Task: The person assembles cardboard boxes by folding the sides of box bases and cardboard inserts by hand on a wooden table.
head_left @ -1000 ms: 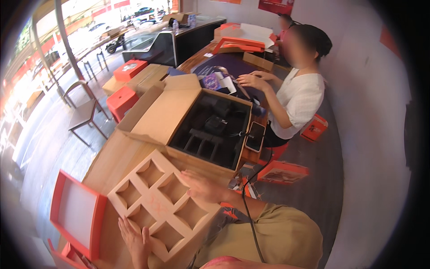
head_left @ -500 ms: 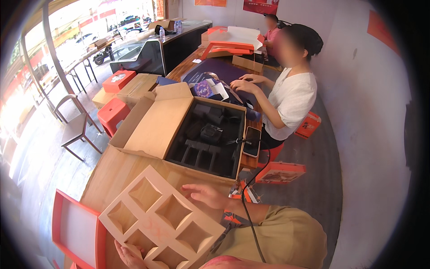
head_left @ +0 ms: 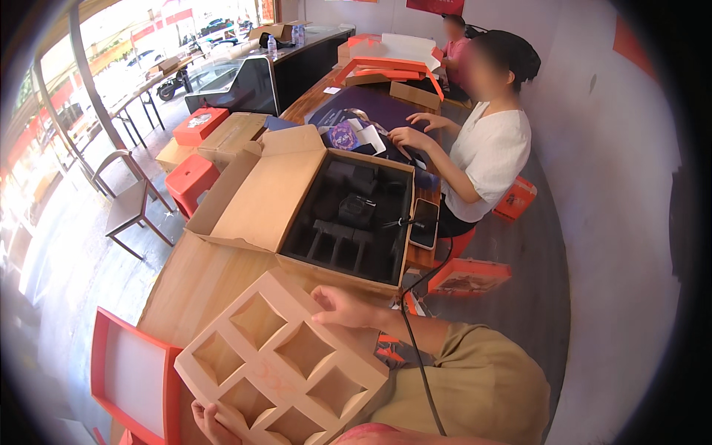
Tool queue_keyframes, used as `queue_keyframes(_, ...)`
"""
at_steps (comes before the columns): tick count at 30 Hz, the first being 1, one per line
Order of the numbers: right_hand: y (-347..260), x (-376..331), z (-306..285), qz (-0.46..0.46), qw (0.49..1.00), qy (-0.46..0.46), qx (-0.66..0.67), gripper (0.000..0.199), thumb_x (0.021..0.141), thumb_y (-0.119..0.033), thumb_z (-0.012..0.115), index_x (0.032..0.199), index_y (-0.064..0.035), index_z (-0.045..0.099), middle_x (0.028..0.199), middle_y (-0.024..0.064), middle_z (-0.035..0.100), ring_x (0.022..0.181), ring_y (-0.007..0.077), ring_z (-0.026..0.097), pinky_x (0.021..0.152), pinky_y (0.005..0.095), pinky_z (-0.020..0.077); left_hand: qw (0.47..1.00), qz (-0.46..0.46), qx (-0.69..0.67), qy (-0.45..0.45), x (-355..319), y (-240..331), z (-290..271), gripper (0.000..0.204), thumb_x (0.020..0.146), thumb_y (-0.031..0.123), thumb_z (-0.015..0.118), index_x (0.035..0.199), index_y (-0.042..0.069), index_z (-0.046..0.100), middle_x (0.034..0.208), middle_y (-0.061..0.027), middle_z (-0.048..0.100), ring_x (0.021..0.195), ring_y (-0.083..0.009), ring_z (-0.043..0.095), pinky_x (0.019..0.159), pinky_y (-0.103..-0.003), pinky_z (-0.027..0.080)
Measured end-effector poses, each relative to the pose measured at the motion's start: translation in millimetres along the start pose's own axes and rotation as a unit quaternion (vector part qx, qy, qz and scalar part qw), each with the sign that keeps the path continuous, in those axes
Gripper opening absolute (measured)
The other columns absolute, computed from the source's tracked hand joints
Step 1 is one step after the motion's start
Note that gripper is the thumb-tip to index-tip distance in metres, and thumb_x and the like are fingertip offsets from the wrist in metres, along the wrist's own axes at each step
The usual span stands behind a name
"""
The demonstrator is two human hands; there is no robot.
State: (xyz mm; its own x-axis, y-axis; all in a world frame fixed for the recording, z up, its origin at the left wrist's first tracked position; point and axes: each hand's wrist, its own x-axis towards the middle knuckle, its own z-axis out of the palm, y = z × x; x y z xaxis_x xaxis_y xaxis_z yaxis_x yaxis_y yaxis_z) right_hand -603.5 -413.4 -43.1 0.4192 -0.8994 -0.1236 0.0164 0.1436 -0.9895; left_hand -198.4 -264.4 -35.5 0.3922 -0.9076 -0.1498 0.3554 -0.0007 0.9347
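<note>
A pale peach cardboard box insert (head_left: pixel 271 368) with several square wells lies tilted in front of me, over the near end of the wooden table. My left hand (head_left: pixel 213 424) grips its lower left edge, thumb and fingertips showing, the rest hidden beneath. At its far right side my right hand (head_left: pixel 347 307) has its fingers curled against the edge, holding it. To the left of the insert an open red box tray (head_left: pixel 172 386) with a pale inside stands near the table's edge.
An open brown carton (head_left: pixel 248 200) with black foam, holding a black plug adapter (head_left: pixel 357 211), lies beyond the insert. A phone (head_left: pixel 423 224) rests beside it, and a black cable (head_left: pixel 407 326) hangs past my right arm. A person in white (head_left: pixel 493 148) sits at the right.
My right hand's fingers have curled in against the insert's edge. The insert, both hands and the surroundings sit slightly further right in view. The seated person's hands have shifted over the dark items.
</note>
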Motion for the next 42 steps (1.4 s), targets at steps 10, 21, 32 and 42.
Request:
queue_keyframes(10,-16,7,6,0.005,0.99,-0.009,-0.141,0.053,0.091,-0.017,0.076,0.134,0.0018,0.052,0.116,0.0115,0.071,0.107,0.0154,0.069,0.093,0.0346,0.0555,0.987,0.093,0.127,-0.024,18,-17,-33,0.021,0.083,0.0,0.058,0.101,0.008,0.049,0.096,0.0003,0.052,0.086,-0.0093,0.047,0.08,-0.023,0.042)
queue_keyframes(21,-14,75,23,0.054,0.989,0.047,0.129,0.037,0.105,-0.035,0.07,0.122,-0.004,0.059,0.108,0.0024,0.068,0.094,0.0086,0.063,0.082,0.0289,0.0543,0.992,0.08,0.039,-0.086,-1,0,0,0.043,0.083,0.011,0.061,0.124,0.004,0.052,0.104,-0.006,0.06,0.091,-0.016,0.061,0.081,-0.028,0.053)
queue_keyframes(32,-16,136,49,0.037,0.998,-0.051,-0.022,0.034,0.101,-0.037,0.074,0.09,-0.0046,0.073,0.084,0.0006,0.07,0.075,0.0067,0.062,0.067,0.0269,0.052,0.999,0.033,-0.037,0.014,0,10,-18,0.028,0.097,0.025,0.063,0.116,0.006,0.059,0.099,-0.0048,0.063,0.086,-0.0151,0.062,0.077,-0.029,0.053)
queue_keyframes(42,-19,118,46,0.009,0.995,-0.059,-0.075,0.035,0.101,-0.036,0.075,0.098,-0.0013,0.079,0.088,0.0037,0.074,0.083,0.0091,0.066,0.077,0.0298,0.0548,0.998,-0.025,0.041,-0.051,39,1,-42,0.035,0.111,0.037,0.056,0.116,0.004,0.066,0.095,-0.0025,0.067,0.084,-0.012,0.064,0.074,-0.027,0.053)
